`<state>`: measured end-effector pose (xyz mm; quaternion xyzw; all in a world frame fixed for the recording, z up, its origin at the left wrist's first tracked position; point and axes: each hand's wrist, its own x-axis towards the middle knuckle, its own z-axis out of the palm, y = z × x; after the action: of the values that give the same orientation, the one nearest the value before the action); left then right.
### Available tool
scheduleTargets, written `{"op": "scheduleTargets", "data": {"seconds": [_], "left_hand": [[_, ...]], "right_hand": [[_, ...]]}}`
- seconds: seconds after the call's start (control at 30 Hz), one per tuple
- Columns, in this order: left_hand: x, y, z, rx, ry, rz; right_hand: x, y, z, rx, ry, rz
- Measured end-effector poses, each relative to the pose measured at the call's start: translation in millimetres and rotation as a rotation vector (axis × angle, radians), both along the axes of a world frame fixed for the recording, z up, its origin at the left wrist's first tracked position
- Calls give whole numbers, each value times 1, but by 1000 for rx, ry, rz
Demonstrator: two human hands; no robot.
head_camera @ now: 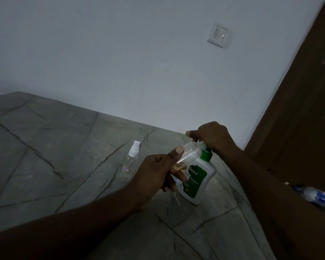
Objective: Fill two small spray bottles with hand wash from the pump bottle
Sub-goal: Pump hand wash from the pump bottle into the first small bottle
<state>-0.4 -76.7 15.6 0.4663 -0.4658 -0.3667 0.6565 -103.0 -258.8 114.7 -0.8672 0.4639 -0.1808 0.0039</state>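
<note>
A white hand wash pump bottle (199, 179) with a green label and green collar stands on the grey stone counter (64, 147). My right hand (212, 136) lies over its pump head, which is hidden beneath it. My left hand (158, 173) grips a small clear uncapped spray bottle (189, 153), tilted with its mouth up against the pump. A little amber liquid sits at its bottom. The same hand also holds the removed sprayer, whose thin tube (176, 198) hangs below the fingers. A second clear spray bottle (130, 161) with a white sprayer cap stands to the left.
A white wall with a light switch (219, 34) rises behind the counter. A brown wooden door or panel (298, 119) fills the right side. A plastic water bottle with a blue label (315, 196) lies at the right edge, behind my right forearm.
</note>
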Motion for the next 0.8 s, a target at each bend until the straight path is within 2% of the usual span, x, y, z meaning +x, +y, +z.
{"op": "scheduleTargets", "data": {"seconds": [0.13, 0.3, 0.6, 0.8], "left_hand": [[2, 0, 3, 22, 51, 7], [2, 0, 5, 1, 50, -21], [5, -3, 3, 0, 25, 12], [5, -4, 6, -15, 44, 8]], "right_hand": [[1, 2, 1, -2, 10, 6], [-3, 6, 13, 11, -160, 40], [-2, 3, -2, 29, -132, -15], [-5, 9, 11, 7, -235, 2]]}}
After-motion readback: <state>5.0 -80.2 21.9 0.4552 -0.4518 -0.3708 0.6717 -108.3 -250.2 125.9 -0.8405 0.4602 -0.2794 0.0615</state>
